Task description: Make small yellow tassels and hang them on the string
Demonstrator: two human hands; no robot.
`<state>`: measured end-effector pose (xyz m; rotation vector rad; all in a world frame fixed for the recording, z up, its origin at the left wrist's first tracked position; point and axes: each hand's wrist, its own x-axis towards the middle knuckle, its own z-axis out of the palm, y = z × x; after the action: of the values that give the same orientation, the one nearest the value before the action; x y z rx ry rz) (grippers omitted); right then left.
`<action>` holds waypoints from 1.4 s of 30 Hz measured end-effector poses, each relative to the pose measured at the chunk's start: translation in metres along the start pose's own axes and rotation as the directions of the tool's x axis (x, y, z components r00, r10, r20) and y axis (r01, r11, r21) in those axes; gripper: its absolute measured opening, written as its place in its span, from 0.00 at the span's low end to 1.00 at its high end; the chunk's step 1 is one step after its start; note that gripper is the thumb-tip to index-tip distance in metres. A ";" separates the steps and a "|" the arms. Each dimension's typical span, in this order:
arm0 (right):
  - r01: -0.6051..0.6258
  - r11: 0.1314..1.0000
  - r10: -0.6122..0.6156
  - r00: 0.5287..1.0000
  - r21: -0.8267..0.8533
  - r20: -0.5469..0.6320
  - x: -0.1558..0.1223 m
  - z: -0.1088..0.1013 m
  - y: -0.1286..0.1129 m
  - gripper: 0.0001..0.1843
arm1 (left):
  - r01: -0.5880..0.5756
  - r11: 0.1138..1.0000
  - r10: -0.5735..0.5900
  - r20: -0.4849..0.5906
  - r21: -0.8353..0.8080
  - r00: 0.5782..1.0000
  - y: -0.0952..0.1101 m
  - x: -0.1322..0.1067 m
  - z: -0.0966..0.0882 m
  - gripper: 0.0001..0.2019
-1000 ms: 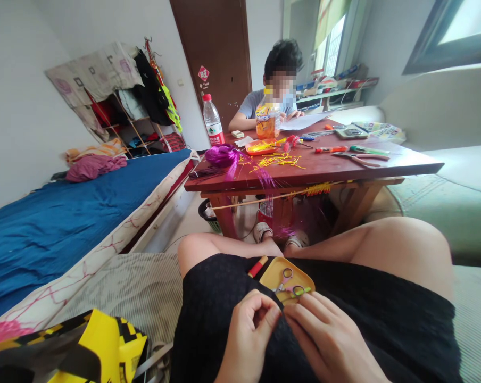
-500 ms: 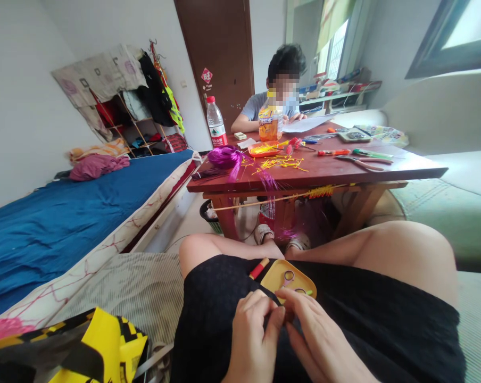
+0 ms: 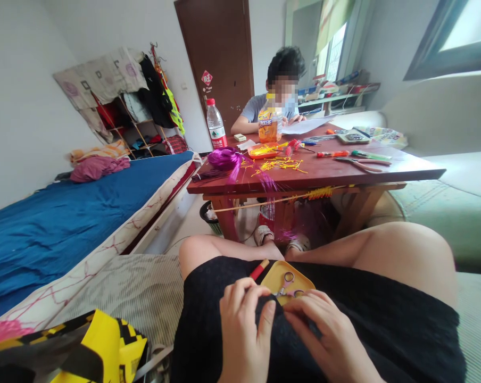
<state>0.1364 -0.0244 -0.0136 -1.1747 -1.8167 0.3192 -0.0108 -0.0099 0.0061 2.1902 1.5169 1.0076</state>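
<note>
Inspecting the grip

I find the scissors (image 3: 287,285) in the yellow tray (image 3: 271,278), just beyond the left hand (image 3: 244,319) and right hand (image 3: 326,322), blades leftward, loops nearer the right. Whether either pinches anything, I cannot tell.

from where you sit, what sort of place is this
It looks like a bedroom in a home, probably doubling as a craft space: a bed with a blue cover along one side, a rack hung with clothes behind it, and purple strands on the low table.
</note>
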 end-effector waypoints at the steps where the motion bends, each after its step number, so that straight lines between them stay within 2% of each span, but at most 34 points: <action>1: -0.008 1.000 0.008 1.000 -0.006 -0.020 0.000 -0.001 0.000 0.06 | 0.004 1.000 -0.004 -0.011 -0.012 1.000 0.000 0.000 -0.002 0.10; 2: -0.013 1.000 0.013 0.999 -0.012 -0.039 0.001 -0.002 0.000 0.06 | 0.018 0.998 -0.017 0.016 -0.052 1.000 0.001 -0.001 -0.004 0.11; 4: -0.009 1.000 0.008 0.998 -0.018 -0.059 0.001 -0.002 0.000 0.06 | 0.065 0.983 -0.040 0.144 -0.170 0.989 0.002 -0.001 -0.005 0.11; 6: 0.008 1.000 -0.008 1.000 -0.011 -0.029 0.000 -0.001 0.002 0.05 | 0.098 0.965 -0.042 0.227 -0.242 0.973 0.003 -0.002 -0.003 0.08; 8: 0.000 1.000 0.000 1.000 0.009 -0.004 -0.002 0.000 0.005 0.02 | 0.081 0.969 -0.031 0.211 -0.234 0.977 0.004 -0.002 -0.002 0.07; 11: -0.038 0.999 0.039 0.999 0.020 -0.025 -0.007 0.000 0.012 0.06 | 0.009 0.990 0.010 0.137 -0.137 0.991 0.002 0.000 -0.002 0.10; 13: -0.046 0.999 0.046 0.998 0.015 -0.033 -0.008 -0.002 0.013 0.03 | -0.054 0.996 0.060 0.095 -0.069 0.994 0.001 0.001 -0.002 0.09; 17: -0.031 0.999 0.031 1.000 0.021 -0.001 -0.005 -0.003 0.007 0.07 | -0.173 0.985 0.172 0.044 0.023 0.984 0.001 0.002 -0.001 0.08; 19: 0.000 1.000 -0.001 1.000 0.021 0.011 -0.003 -0.002 0.005 0.06 | -0.213 0.976 0.211 0.045 0.045 0.976 0.001 0.001 0.000 0.08; 21: 0.021 1.000 -0.021 1.000 0.010 -0.001 -0.004 -0.003 0.005 0.02 | -0.222 0.973 0.219 0.061 0.061 0.974 0.001 -0.001 0.000 0.08; 24: 0.019 1.000 -0.019 0.999 -0.016 -0.039 -0.006 -0.006 0.009 0.04 | -0.204 0.975 0.196 0.086 0.089 0.977 0.002 -0.002 0.000 0.09; 29: 0.037 0.999 -0.037 0.999 -0.031 -0.005 -0.006 -0.009 0.007 0.07 | -0.214 0.970 0.201 0.118 0.113 0.972 0.005 -0.002 0.001 0.09; 36: 0.044 0.998 -0.045 0.998 -0.041 -0.038 -0.006 -0.009 0.006 0.02 | -0.217 0.968 0.198 0.140 0.130 0.970 0.006 -0.002 -0.001 0.09; 42: 0.065 0.997 -0.066 0.998 -0.034 -0.006 -0.005 -0.008 0.005 0.06 | -0.231 0.964 0.212 0.142 0.132 0.967 0.006 -0.003 0.000 0.10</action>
<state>0.1463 -0.0274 -0.0151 -1.1354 -1.8564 0.2472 -0.0069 -0.0149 0.0090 2.5220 1.3510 0.8219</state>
